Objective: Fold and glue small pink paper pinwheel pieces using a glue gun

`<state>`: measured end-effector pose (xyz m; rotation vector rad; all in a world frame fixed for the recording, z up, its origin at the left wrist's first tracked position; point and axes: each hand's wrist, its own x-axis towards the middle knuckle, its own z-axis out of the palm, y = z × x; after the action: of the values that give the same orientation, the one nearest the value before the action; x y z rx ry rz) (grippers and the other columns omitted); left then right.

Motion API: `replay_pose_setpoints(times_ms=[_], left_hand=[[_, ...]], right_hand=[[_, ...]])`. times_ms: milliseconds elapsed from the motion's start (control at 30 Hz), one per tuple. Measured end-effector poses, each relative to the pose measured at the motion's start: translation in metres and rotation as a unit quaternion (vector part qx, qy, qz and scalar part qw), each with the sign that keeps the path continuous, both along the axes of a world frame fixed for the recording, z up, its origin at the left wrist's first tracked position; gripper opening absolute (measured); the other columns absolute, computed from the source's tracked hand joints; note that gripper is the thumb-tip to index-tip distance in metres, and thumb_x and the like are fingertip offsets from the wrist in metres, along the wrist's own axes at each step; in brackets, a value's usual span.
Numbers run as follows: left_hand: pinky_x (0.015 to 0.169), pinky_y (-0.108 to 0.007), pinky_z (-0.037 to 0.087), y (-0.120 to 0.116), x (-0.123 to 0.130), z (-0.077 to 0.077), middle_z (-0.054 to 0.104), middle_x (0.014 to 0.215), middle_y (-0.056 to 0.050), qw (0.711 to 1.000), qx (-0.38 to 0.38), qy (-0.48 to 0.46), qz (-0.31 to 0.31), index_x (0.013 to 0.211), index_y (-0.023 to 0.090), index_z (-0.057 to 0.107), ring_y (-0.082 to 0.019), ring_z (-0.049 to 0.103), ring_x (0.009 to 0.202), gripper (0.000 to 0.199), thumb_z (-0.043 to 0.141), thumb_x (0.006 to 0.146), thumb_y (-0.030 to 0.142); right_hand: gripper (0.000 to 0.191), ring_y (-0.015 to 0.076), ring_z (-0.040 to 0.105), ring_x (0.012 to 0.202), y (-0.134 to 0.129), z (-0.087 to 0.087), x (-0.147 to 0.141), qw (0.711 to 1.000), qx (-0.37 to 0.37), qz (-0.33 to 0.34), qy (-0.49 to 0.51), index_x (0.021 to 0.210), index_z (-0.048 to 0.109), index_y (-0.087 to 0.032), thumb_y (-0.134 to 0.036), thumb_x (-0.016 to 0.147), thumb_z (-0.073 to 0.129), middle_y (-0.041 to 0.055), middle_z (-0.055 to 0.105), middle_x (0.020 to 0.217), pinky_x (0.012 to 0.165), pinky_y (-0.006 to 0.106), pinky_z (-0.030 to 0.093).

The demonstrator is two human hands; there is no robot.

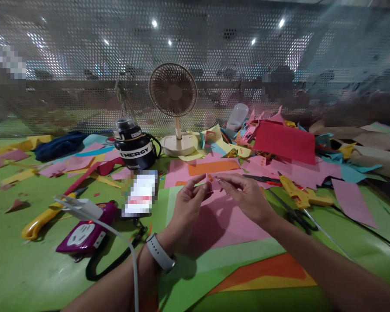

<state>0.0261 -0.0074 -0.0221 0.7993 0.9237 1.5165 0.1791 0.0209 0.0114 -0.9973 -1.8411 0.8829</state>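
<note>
My left hand (190,201), with a white watch on the wrist, is raised over a pink sheet of paper (234,227), its thumb and fingers pinched. My right hand (247,195) faces it, thumb and index fingertip pressed together. A tiny orange scrap (210,177) shows between the two sets of fingertips; I cannot tell which hand, if either, grips it. Whatever the fingers hold is too small to name. Beneath the pink sheet are light green paper (195,264) and orange paper (269,271). An orange strip (213,167) lies just beyond the hands.
Right of my hands lie a yellow hot glue gun (300,195) and black-handled scissors (299,219). To the left are a phone (139,193), a purple power strip (86,234) and a yellow-handled tool (47,221). A dark bottle (136,149), fan (173,91) and paper scraps (286,141) stand behind.
</note>
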Motion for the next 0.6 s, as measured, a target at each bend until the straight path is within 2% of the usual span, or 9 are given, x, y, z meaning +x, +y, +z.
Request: replay_pose_setpoints(times_ms=[267, 433, 500, 567, 600], left_hand=[[0.082, -0.029, 0.053, -0.001, 0.0, 0.002, 0.071, 0.082, -0.003, 0.998, -0.034, -0.043, -0.022, 0.085, 0.014, 0.069, -0.014, 0.067, 0.078, 0.027, 0.082, 0.067, 0.03], [0.076, -0.03, 0.055, -0.001, 0.0, 0.004, 0.07, 0.081, -0.004, 0.997, -0.049, -0.04, -0.033, 0.081, 0.014, 0.07, -0.016, 0.067, 0.08, 0.028, 0.083, 0.064, 0.032], [0.074, -0.03, 0.055, -0.001, 0.0, 0.005, 0.069, 0.08, -0.003, 0.997, -0.055, -0.036, -0.036, 0.08, 0.015, 0.07, -0.017, 0.066, 0.08, 0.029, 0.084, 0.063, 0.032], [0.073, -0.031, 0.056, -0.001, 0.001, 0.005, 0.068, 0.08, -0.003, 0.997, -0.057, -0.024, -0.042, 0.08, 0.015, 0.07, -0.016, 0.065, 0.08, 0.029, 0.084, 0.062, 0.033], [0.073, -0.031, 0.056, -0.001, 0.001, 0.005, 0.067, 0.079, -0.002, 0.997, -0.056, -0.016, -0.045, 0.079, 0.015, 0.07, -0.016, 0.065, 0.079, 0.029, 0.084, 0.063, 0.034]], right_hand=[[0.023, 0.0193, 0.065, 0.093, 0.001, -0.001, 0.0, 0.999, 0.031, 0.002, -0.003, 0.105, 0.071, -0.022, -0.028, 0.089, 0.056, 0.0057, 0.073, 0.102, 0.082, 0.033, 0.052], [0.014, 0.0209, 0.06, 0.089, 0.007, -0.004, 0.002, 0.987, 0.14, -0.074, -0.041, 0.092, 0.071, -0.022, -0.029, 0.087, 0.06, 0.007, 0.067, 0.091, 0.082, 0.036, 0.049], [0.011, 0.0234, 0.058, 0.097, 0.01, -0.004, 0.003, 0.973, 0.196, -0.111, -0.051, 0.087, 0.071, -0.022, -0.03, 0.085, 0.064, 0.0082, 0.065, 0.096, 0.089, 0.041, 0.046], [0.01, 0.0247, 0.057, 0.103, 0.013, -0.003, 0.005, 0.968, 0.216, -0.116, -0.057, 0.085, 0.07, -0.023, -0.031, 0.084, 0.064, 0.0081, 0.065, 0.101, 0.095, 0.044, 0.042], [0.011, 0.0242, 0.059, 0.102, 0.014, -0.002, 0.006, 0.972, 0.203, -0.103, -0.059, 0.085, 0.069, -0.023, -0.032, 0.085, 0.063, 0.0073, 0.066, 0.1, 0.095, 0.044, 0.042]])
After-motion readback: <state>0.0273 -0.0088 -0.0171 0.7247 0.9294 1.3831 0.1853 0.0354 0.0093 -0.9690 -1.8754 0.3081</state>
